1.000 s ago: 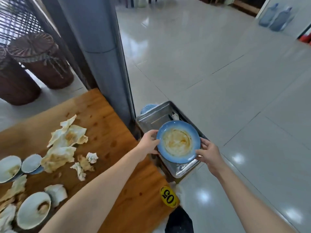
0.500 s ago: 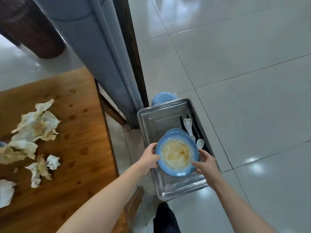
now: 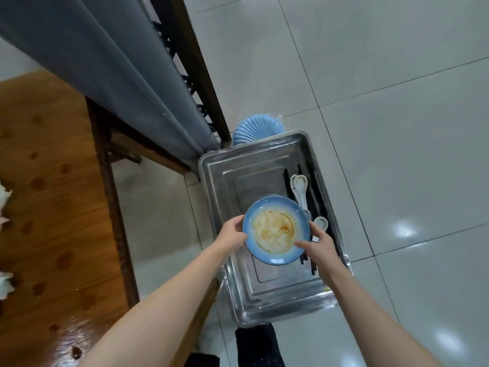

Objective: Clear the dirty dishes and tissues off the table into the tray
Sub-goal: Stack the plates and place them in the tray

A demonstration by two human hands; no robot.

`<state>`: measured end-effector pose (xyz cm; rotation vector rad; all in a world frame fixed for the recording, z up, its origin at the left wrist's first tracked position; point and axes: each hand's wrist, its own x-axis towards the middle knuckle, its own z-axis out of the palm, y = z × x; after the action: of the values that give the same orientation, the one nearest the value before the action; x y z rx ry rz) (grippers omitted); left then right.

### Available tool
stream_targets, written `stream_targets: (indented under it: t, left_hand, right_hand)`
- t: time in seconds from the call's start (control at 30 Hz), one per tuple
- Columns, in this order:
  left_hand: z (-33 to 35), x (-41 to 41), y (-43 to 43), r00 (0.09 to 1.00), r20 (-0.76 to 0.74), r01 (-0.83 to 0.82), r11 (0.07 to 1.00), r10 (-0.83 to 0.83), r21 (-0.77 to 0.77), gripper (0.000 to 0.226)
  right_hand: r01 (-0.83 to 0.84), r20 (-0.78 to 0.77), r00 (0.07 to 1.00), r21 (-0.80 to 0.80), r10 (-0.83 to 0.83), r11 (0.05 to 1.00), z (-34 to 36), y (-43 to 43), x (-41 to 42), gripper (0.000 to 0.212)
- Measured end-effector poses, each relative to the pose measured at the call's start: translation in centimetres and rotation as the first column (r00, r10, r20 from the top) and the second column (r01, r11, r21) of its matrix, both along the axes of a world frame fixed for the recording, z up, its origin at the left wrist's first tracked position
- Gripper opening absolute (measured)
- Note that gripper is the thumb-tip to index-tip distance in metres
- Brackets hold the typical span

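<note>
A blue plate [image 3: 276, 229] smeared with brown sauce hangs over the middle of the metal tray [image 3: 230, 176]. My left hand [image 3: 232, 235] grips its left rim and my right hand [image 3: 318, 243] holds its right rim, thumb on top. A second blue rim shows just under the plate; what it belongs to is hidden. White spoons [image 3: 300, 188] and black chopsticks [image 3: 318, 200] lie along the tray's right side. Crumpled tissues [image 3: 5, 205] peek in at the left edge of the wooden table [image 3: 53, 207].
A grey pillar [image 3: 113, 75] and a dark wooden frame [image 3: 190, 62] rise between table and tray. A blue ribbed dish [image 3: 256, 128] sits on the floor behind the tray. White floor tiles [image 3: 397, 128] spread to the right. Dark clothing [image 3: 256, 345] shows below the tray.
The view has swung down and right, so the table's dishes have left the frame. Both hands have carried the plate lower over the tray's middle.
</note>
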<state>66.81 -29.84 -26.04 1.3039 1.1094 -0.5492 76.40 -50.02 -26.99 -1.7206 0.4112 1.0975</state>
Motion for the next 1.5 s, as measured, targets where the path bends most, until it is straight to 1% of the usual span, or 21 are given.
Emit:
stream_targets:
  t: [0.27, 0.43, 0.67, 0.77, 0.9, 1.0, 1.17, 1.27, 1.37, 1.5]
  left_hand:
    - [-3.1, 0.7, 0.5, 0.997, -0.031, 0.071, 0.997, -0.070, 0.020, 0.068]
    - [-3.3, 1.1, 0.2, 0.992, -0.034, 0.121, 0.993, -0.121, -0.019, 0.062]
    - [-3.3, 0.7, -0.2, 0.990, -0.041, 0.138, 0.990, -0.138, -0.005, 0.055]
    - [-3.0, 0.3, -0.3, 0.989, -0.047, 0.139, 0.990, -0.140, -0.016, 0.058]
    - [-1.2, -0.3, -0.3, 0.989, -0.052, 0.140, 0.990, -0.139, 0.007, 0.069]
    - [1.0, -0.6, -0.1, 0.994, -0.036, 0.108, 0.992, -0.106, 0.063, 0.070]
    - [6.0, -1.8, 1.5, 0.999, 0.038, -0.002, 0.994, -0.002, 0.109, 0.059]
    - [9.4, -3.0, 2.7, 0.993, 0.105, -0.063, 0.992, 0.052, 0.110, 0.059]
    - [13.0, -4.6, 3.9, 0.983, 0.170, -0.097, 0.988, 0.075, 0.121, 0.059]
    - [17.6, -7.6, 5.9, 0.965, 0.245, -0.134, 0.982, 0.098, 0.135, 0.052]
  right_hand:
    - [-0.034, -0.007, 0.999, -0.038, 0.034, 0.999, -2.3, 0.6, 0.4, 0.070]
    - [-0.001, -0.004, 1.000, -0.044, 0.000, 0.999, -2.9, 0.6, 0.4, 0.070]
    - [-0.031, 0.003, 1.000, -0.023, 0.031, 0.999, -2.8, 0.6, 0.2, 0.064]
    - [-0.055, -0.011, 0.998, -0.012, 0.055, 0.998, -2.1, 0.3, 0.1, 0.066]
    - [-0.090, -0.002, 0.996, -0.032, 0.090, 0.995, -0.3, 0.4, -0.1, 0.068]
    - [-0.063, 0.055, 0.996, -0.029, 0.065, 0.998, 1.8, 1.3, -0.4, 0.066]
    - [-0.019, 0.200, 0.980, 0.003, 0.018, 1.000, 6.5, 3.3, -1.3, 0.053]
    - [-0.037, 0.284, 0.959, 0.031, 0.027, 0.999, 9.8, 4.4, -2.2, 0.048]
    - [-0.072, 0.372, 0.926, 0.018, 0.060, 0.997, 13.2, 5.7, -3.5, 0.046]
    - [-0.093, 0.464, 0.883, 0.027, 0.070, 0.995, 17.5, 7.2, -6.2, 0.044]
